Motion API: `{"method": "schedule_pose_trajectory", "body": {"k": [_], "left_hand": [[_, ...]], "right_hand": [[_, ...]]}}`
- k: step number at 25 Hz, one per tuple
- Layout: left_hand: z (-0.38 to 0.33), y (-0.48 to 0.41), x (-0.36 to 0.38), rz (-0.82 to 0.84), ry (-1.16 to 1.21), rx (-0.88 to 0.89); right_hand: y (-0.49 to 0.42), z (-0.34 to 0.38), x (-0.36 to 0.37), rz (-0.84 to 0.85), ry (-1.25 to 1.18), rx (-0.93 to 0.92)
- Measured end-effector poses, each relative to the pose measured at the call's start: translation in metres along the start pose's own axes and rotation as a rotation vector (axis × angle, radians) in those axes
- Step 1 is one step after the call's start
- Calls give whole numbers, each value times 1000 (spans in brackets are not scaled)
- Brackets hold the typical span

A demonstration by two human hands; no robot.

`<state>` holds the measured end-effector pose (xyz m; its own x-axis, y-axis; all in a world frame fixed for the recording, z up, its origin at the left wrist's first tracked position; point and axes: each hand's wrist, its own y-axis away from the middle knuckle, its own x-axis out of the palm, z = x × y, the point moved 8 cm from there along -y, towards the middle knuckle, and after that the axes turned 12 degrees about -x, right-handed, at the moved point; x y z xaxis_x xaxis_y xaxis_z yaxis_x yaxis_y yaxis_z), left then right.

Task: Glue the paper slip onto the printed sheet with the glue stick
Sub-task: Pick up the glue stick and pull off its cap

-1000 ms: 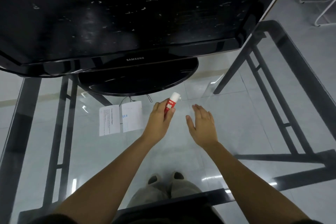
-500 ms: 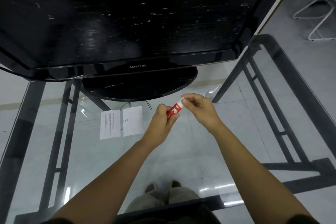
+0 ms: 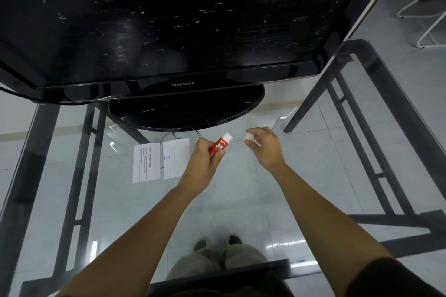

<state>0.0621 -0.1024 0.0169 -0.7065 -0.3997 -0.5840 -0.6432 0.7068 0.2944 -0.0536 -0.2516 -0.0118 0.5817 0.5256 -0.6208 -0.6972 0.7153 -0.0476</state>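
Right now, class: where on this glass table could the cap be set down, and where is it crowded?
Free: the bare glass table right of the right hand, and the stretch near the person between the forearms. Crowded: beneath the monitor base, where the printed sheet and paper slip lie beside the left hand holding the glue stick.

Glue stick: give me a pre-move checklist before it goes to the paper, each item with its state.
1. Cap off: ok, the right hand holds it apart from the stick.
2. Glue stick gripped: ok, in the left hand.
3. Glue wound out past the tip: cannot tell.
4. Two papers, printed sheet and paper slip, flat on the glass table: ok, side by side.
5. Slip held steady: not ok, no hand touches it.
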Motion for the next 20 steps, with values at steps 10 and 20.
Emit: {"method": "schedule_pose_trajectory", "body": {"k": [10, 20], "left_hand": [[12, -2, -14, -52, 3, -26], [11, -8, -12, -30, 16, -44]], "right_hand": [[-20, -4, 28, 25, 19, 21], [-27, -17, 28, 86, 110, 13]]}}
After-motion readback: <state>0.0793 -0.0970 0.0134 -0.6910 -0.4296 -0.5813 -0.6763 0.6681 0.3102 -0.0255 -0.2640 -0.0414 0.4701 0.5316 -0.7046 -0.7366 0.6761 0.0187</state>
